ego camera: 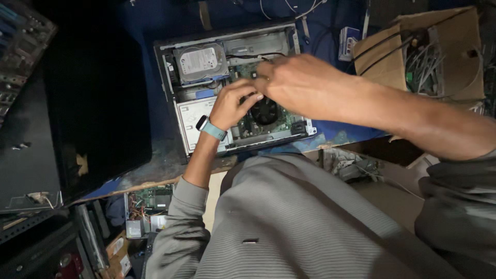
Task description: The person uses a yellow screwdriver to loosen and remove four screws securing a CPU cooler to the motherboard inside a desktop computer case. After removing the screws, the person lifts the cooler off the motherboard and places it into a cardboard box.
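An opened desktop computer case (178, 98) lies flat on a blue worktop. Inside it I see a silver hard drive (200, 62) at the upper left and a round black cooler fan (265, 110) on the green board. My left hand (233, 102), with a light blue watch on the wrist, reaches into the case just left of the fan, fingers curled. My right hand (297, 82) hovers above the fan with its fingers bent inward, touching the left hand's fingertips. Whatever sits between the fingers is hidden.
A large black panel (93, 103) lies left of the case. An open cardboard box (449, 46) with cables and parts stands at the right. Cables trail over the blue worktop (330, 31) behind the case. Another open computer chassis (147, 206) sits below the worktop's edge.
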Demonstrator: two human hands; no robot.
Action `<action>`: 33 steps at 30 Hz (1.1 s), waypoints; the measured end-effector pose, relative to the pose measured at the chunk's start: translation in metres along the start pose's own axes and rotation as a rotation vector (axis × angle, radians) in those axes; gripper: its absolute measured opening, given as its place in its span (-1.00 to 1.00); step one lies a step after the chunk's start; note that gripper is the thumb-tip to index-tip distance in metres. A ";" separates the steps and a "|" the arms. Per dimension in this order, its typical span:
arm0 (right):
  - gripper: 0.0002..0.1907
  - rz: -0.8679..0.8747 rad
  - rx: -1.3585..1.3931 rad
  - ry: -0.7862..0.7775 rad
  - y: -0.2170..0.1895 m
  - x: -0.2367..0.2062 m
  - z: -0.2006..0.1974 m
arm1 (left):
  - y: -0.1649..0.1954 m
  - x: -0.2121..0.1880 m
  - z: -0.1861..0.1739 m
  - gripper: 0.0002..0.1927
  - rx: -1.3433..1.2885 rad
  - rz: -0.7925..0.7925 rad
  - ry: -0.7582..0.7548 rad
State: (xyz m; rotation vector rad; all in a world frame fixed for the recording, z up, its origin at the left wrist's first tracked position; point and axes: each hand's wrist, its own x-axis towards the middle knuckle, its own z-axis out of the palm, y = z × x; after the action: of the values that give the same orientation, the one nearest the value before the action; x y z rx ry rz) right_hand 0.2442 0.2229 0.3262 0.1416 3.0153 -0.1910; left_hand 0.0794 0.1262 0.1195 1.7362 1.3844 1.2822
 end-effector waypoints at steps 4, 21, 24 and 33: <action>-0.62 -0.002 -0.005 0.101 -0.001 0.004 0.004 | -0.003 0.000 0.000 -0.79 0.111 -0.053 0.051; -0.67 0.057 0.397 0.361 -0.021 -0.031 -0.001 | 0.034 -0.024 0.004 -0.80 0.010 -0.005 0.173; -0.66 0.040 0.539 0.398 -0.031 -0.046 0.003 | 0.046 -0.036 0.004 -0.80 -0.019 -0.023 0.129; -0.61 0.078 0.628 0.422 -0.038 -0.048 0.036 | 0.048 -0.043 0.000 -0.81 -0.088 -0.048 -0.057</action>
State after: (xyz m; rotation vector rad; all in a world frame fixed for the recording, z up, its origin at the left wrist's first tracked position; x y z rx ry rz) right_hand 0.2923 0.1765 0.3009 0.3948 3.2158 -1.2366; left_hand 0.0985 0.0709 0.1464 1.6587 1.3099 1.2394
